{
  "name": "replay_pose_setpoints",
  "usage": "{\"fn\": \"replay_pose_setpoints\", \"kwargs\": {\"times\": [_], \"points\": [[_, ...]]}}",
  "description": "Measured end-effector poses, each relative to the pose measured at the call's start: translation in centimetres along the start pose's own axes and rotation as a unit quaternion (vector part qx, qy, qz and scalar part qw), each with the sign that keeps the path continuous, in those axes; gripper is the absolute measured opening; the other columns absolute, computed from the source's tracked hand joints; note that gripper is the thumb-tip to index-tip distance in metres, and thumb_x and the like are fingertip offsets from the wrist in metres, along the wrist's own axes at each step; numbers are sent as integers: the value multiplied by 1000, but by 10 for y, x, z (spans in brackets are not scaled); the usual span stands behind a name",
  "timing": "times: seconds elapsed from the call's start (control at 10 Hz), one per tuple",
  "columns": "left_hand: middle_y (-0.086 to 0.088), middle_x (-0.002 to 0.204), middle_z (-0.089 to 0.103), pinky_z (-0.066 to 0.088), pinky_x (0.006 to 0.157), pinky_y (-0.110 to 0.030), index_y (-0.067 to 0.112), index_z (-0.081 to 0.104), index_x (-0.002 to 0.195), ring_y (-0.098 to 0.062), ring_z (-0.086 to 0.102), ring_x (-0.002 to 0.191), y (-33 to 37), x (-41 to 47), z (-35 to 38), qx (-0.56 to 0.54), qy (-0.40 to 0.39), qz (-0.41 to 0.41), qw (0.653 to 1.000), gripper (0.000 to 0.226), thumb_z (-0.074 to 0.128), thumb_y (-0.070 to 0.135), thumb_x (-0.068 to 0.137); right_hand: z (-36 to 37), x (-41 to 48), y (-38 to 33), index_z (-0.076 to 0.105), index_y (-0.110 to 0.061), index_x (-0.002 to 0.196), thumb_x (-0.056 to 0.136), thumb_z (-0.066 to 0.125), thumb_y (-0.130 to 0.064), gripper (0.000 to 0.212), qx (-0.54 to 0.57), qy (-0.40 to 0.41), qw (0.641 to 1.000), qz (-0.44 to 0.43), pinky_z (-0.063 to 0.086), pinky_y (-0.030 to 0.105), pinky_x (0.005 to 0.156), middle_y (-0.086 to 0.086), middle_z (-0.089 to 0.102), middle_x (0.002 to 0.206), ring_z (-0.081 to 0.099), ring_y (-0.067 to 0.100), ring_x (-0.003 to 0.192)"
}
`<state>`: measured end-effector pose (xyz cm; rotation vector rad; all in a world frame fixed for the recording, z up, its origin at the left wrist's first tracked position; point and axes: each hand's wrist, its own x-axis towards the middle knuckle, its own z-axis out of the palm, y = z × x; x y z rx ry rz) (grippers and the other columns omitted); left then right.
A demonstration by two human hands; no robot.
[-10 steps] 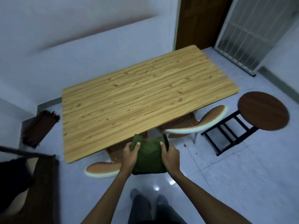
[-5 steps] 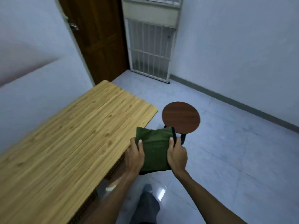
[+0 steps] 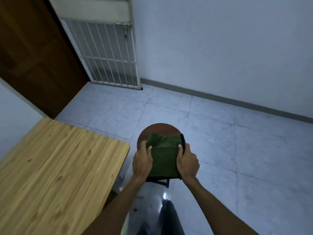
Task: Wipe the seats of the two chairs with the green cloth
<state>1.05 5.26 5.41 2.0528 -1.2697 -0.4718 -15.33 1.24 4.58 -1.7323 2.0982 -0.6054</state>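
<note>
A: Grip? Both hands are pinching the green cloth (image 3: 164, 156) by its side edges, left hand (image 3: 142, 161) on the left edge, right hand (image 3: 187, 162) on the right, thumbs lying on top, fingers curling under

B: And the cloth is sitting where?

A: Folded into a thick pad, being held in front of the round brown stool seat (image 3: 160, 130). Can't tell if it's touching the seat or hovering above it

B: Handling?

A: Looking soft, light and floppy, a far corner is poking up. Nothing fragile. A dark strip (image 3: 182, 143) is showing along its right edge, unclear what. Probably better pressing a flat palm on the middle for wiping, edge pinches would be letting it bunch

B: Surroundings?

A: Wooden table (image 3: 55, 168) lying just left of the stool, tiled floor (image 3: 237, 150) all around
</note>
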Motion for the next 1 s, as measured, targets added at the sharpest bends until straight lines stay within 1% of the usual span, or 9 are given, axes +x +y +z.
{"fn": "replay_pose_setpoints", "kwargs": {"times": [0.1,0.2,0.3,0.4,0.5,0.7,0.8,0.9,1.0], "points": [[-13,103,69,48,68,-37,16,47,127,-34,66,90,-21,41,52,20,-32,-22,999,30,38,32,102,50,48,16,49,-21,121,101,24,-54,46,-45,-41,998,21,41,32,61,9,68,85,63,27,70],[-14,102,70,50,71,-40,16,46,129,-35,67,90,-46,68,91,49,-45,-44,997,32,37,31,103,92,81,28,46,-21,119,102,25,-52,40,-73,-84,993,24,45,35,66,9,69,87,66,30,75],[-12,96,70,53,72,-41,15,45,129,-32,68,86,-66,92,117,72,-48,-53,995,34,35,34,103,128,108,32,44,-21,111,101,26,-52,37,-92,-98,991,15,41,32,63,7,68,86,65,27,72],[-9,97,71,55,76,-42,15,45,130,-28,69,86,-84,110,135,111,-61,-49,991,35,35,35,103,154,125,38,44,-20,113,101,31,-49,35,-96,-103,990,9,41,32,62,6,67,87,65,26,73],[-12,99,71,56,80,-46,15,43,133,-31,69,89,-93,121,141,151,-105,-61,981,38,35,36,103,164,131,49,41,-19,121,101,31,-49,38,-119,-127,985,-3,48,37,65,7,67,92,66,28,78],[-10,90,69,53,70,-40,15,41,126,-30,69,82,-96,121,144,183,-133,-103,969,39,33,44,101,168,135,58,37,-14,135,101,24,-53,54,-191,-173,965,-52,54,33,61,5,68,80,66,23,66],[-16,100,67,55,77,-46,14,38,127,-36,66,91,-97,121,140,166,-149,-133,966,43,36,47,100,163,137,54,40,-14,129,99,34,-53,50,-194,-147,968,-59,52,38,68,11,65,102,65,28,83],[-21,121,60,52,86,-50,10,37,134,-39,58,107,-85,110,112,177,-165,-146,959,57,42,53,96,140,131,28,43,-13,130,90,42,-60,62,-229,-109,961,-107,46,51,86,18,55,120,55,35,106],[-18,139,50,42,100,-49,13,34,143,-38,44,126,-79,103,76,219,-125,-113,961,73,41,63,91,119,136,-14,37,-16,143,89,28,-70,77,-228,-154,943,-187,26,62,107,22,43,144,38,42,134]]}}
